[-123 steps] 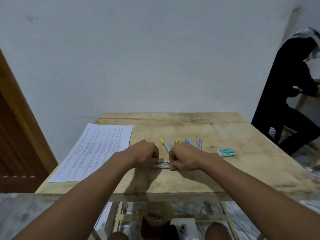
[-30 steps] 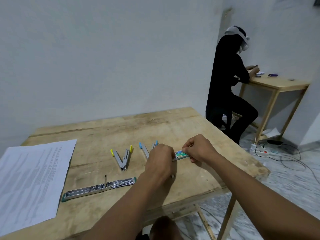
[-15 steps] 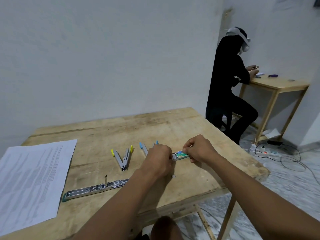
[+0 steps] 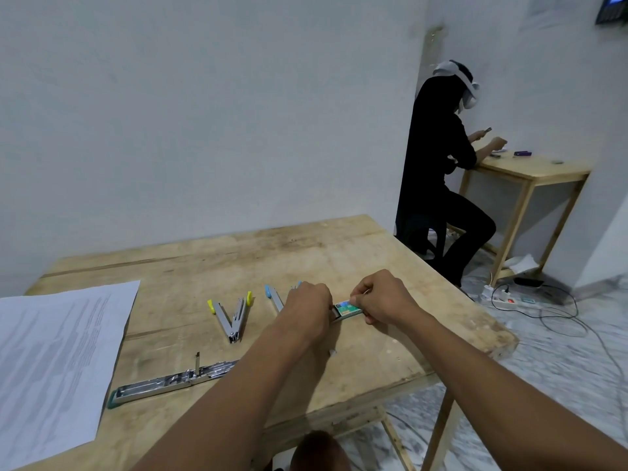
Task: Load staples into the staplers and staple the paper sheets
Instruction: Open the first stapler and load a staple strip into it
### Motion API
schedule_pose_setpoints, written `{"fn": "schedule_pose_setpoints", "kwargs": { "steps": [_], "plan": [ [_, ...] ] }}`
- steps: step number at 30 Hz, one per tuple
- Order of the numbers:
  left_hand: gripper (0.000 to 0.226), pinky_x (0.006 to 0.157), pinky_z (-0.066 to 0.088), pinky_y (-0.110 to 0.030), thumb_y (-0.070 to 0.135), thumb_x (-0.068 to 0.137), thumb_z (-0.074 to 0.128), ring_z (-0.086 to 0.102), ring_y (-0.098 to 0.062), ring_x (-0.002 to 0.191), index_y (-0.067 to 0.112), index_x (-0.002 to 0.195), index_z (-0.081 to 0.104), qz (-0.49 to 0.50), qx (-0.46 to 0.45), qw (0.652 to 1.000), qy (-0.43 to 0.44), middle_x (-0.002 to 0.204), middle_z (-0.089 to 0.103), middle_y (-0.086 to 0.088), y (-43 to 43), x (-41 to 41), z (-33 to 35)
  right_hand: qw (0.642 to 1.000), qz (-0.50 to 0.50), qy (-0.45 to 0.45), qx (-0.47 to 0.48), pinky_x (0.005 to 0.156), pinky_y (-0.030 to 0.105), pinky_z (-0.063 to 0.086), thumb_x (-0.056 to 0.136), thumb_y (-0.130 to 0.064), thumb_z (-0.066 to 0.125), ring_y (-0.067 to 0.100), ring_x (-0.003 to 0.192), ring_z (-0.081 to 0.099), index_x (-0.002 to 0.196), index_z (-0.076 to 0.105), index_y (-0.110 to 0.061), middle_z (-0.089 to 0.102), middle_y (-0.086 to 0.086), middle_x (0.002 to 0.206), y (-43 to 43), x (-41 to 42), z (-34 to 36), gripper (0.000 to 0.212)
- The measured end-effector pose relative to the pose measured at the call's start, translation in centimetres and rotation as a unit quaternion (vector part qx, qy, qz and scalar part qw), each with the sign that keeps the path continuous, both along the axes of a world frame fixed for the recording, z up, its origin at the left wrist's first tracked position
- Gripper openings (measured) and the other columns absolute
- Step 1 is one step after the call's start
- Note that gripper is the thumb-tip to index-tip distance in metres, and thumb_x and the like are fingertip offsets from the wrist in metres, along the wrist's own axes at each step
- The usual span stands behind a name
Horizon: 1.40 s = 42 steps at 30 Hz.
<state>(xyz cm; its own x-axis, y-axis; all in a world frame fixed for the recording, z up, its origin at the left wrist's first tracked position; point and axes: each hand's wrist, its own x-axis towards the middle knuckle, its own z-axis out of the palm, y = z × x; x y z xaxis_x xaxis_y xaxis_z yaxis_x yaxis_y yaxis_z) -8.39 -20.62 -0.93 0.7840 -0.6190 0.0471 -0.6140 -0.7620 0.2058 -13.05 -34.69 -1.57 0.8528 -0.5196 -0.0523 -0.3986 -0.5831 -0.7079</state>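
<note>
Both my hands work on a small green-and-blue staple box (image 4: 346,308) near the right side of the wooden table (image 4: 339,253). My right hand (image 4: 382,295) pinches the box's sleeve. My left hand (image 4: 307,309) grips its inner tray end, which shows slid partly out. A green-based stapler (image 4: 170,382) lies folded flat open at the front left. A yellow-tipped stapler (image 4: 232,316) stands open in a V. A blue-tipped stapler (image 4: 273,297) is partly hidden behind my left hand. Printed paper sheets (image 4: 51,355) lie at the left edge.
A person in black (image 4: 438,171) sits at a second wooden table (image 4: 530,171) at the right. A power strip (image 4: 503,299) and cables lie on the floor beside my table's right edge. My knee (image 4: 317,450) shows below the front edge.
Since four seconds ago my hands left the green stapler and moved right to the staple box. Over the last second the box's tray has slid out slightly to the left.
</note>
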Motion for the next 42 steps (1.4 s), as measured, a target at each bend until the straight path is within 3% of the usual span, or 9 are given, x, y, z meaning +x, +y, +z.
{"fn": "schedule_pose_setpoints", "kwargs": {
  "steps": [5,10,17,25,30,32,34,38,42],
  "plan": [
    [0.032,0.083,0.052,-0.034,0.028,0.085,0.069,0.064,-0.028,0.101,0.008,0.111,0.072,0.040,-0.041,0.996,0.061,0.109,0.071,-0.014,-0.3,0.9,0.0,1.000,0.001,-0.001,0.002,0.047,0.020,0.051,0.085,-0.015,0.070,0.016,0.040,0.058,0.075,0.071,-0.012,0.069,0.009,0.069,0.0,0.0,0.0,0.011],
    [0.040,0.073,0.054,-0.032,0.034,0.078,0.074,0.064,-0.022,0.093,0.010,0.110,0.072,0.061,-0.066,0.989,0.120,0.106,0.072,-0.009,0.0,1.5,0.2,1.000,0.002,-0.001,-0.003,0.048,0.021,0.052,0.086,-0.017,0.070,0.014,0.041,0.058,0.078,0.072,-0.011,0.071,0.011,0.074,0.0,0.0,0.1,0.009],
    [0.004,0.075,0.057,-0.032,0.013,0.080,0.070,0.066,-0.019,0.094,0.011,0.083,0.072,0.072,-0.151,0.973,0.158,0.098,0.073,-0.007,0.3,1.3,0.3,1.000,0.004,0.002,-0.008,0.052,0.024,0.054,0.086,-0.017,0.070,0.014,0.040,0.057,0.077,0.071,-0.012,0.071,0.011,0.073,0.0,0.1,0.1,0.010],
    [0.007,0.076,0.057,-0.034,0.019,0.081,0.074,0.068,-0.019,0.086,0.018,0.084,0.067,0.090,-0.244,0.954,0.151,0.091,0.072,-0.007,0.9,1.2,0.4,1.000,-0.001,-0.002,-0.018,0.059,0.031,0.059,0.086,-0.018,0.070,0.020,0.047,0.061,0.080,0.072,-0.011,0.071,0.013,0.078,0.1,0.1,0.1,0.009],
    [0.019,0.079,0.060,-0.037,-0.002,0.085,0.061,0.072,-0.023,0.075,0.011,0.078,0.072,0.102,-0.307,0.924,0.203,0.081,0.074,-0.015,1.8,1.2,0.8,0.997,0.009,-0.006,-0.077,0.076,0.031,0.053,0.088,-0.024,0.065,0.026,0.093,0.067,0.105,0.073,-0.013,0.071,0.013,0.108,0.4,-0.3,0.3,0.021],
    [0.017,0.076,0.061,-0.035,-0.005,0.086,0.059,0.070,-0.023,0.067,0.008,0.082,0.070,0.113,-0.334,0.911,0.212,0.080,0.074,-0.017,2.6,1.0,1.0,0.996,0.007,-0.020,-0.089,0.080,0.030,0.050,0.089,-0.024,0.064,0.025,0.100,0.064,0.108,0.071,-0.015,0.070,0.011,0.112,0.7,-0.5,0.6,0.023],
    [0.011,0.068,0.060,-0.031,-0.005,0.088,0.060,0.068,-0.023,0.063,0.002,0.086,0.068,0.121,-0.365,0.895,0.227,0.081,0.072,-0.020,3.3,0.8,1.4,0.996,0.013,-0.042,-0.076,0.077,0.029,0.050,0.088,-0.022,0.064,0.024,0.096,0.064,0.101,0.074,-0.016,0.070,0.008,0.104,1.1,-0.5,1.1,0.017],
    [0.011,0.054,0.054,-0.025,-0.002,0.090,0.062,0.062,-0.018,0.050,0.003,0.081,0.064,0.120,-0.392,0.884,0.227,0.076,0.069,-0.021,5.0,0.5,2.0,0.993,0.063,-0.074,0.070,0.048,0.017,0.041,0.088,-0.016,0.065,0.016,0.063,0.059,0.089,0.073,-0.007,0.067,0.007,0.079,3.1,-1.0,2.9,0.012],
    [0.014,0.063,0.059,-0.031,-0.006,0.086,0.064,0.064,-0.020,0.053,0.004,0.076,0.065,0.116,-0.421,0.868,0.237,0.071,0.067,-0.018,6.8,-0.1,2.4,0.970,0.110,-0.080,0.200,0.041,0.016,0.041,0.089,-0.011,0.066,0.012,0.052,0.051,0.095,0.071,0.002,0.067,0.016,0.082,5.5,-1.6,4.2,0.015]
  ]
}}
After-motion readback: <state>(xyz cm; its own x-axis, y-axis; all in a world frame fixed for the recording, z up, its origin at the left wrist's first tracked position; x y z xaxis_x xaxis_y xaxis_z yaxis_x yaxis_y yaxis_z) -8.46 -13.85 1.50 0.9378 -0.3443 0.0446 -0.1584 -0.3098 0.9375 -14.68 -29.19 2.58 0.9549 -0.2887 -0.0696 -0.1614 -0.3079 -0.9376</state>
